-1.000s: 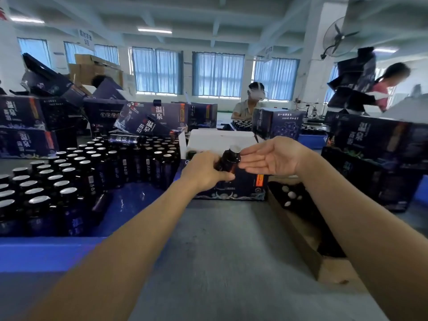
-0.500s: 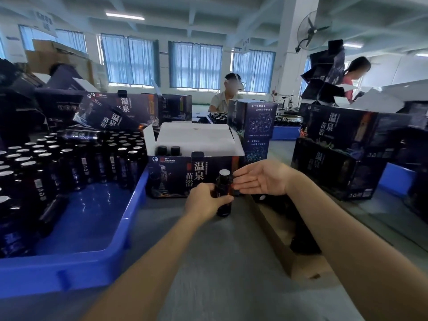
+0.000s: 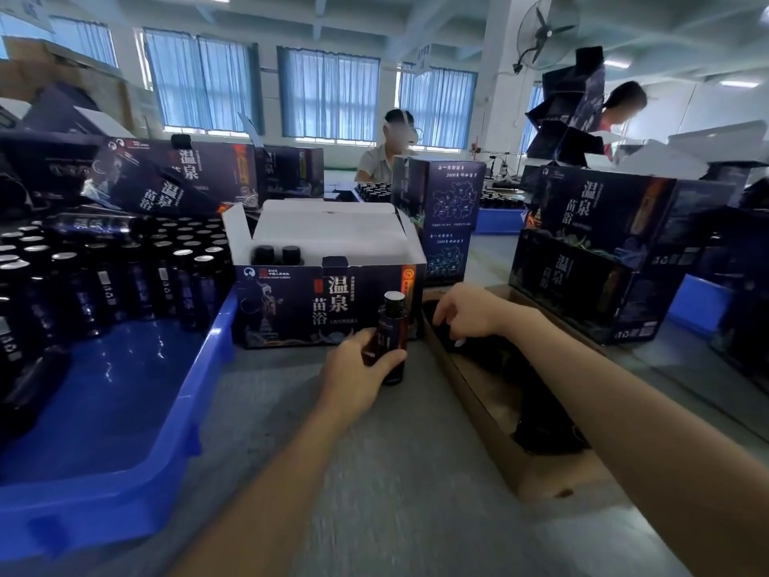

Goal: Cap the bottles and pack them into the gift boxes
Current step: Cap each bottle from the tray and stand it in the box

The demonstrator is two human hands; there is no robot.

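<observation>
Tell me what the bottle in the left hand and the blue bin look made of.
The bottle looks like glass or hard plastic, unclear which: dark brown, glossy, translucent. The blue bin looks like moulded plastic: shiny, with sharp glints on its floor.

Curtained windows, wall fan, grey tbl

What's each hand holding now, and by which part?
Left hand grips the bottle round its lower body; neck and top are free. Right hand reaches into the cardboard tray; whether it pinches anything cannot be told.
</observation>
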